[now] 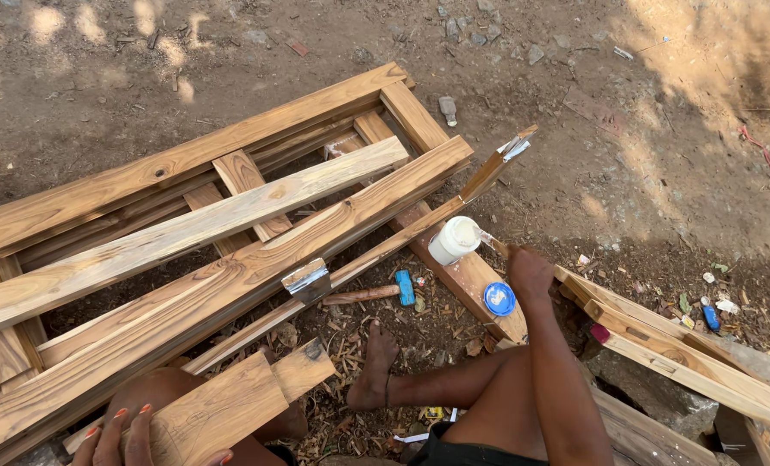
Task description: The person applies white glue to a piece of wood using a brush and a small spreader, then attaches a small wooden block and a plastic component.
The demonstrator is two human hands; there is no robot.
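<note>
Head view | right hand closed around thin stick, tip in white jar just left of it | jar upright on plank, blue lid beside, nearer body | left hand fingers spread, pressed on wood block, long axis running up-right | small blue packet on ground near foot.
</note>
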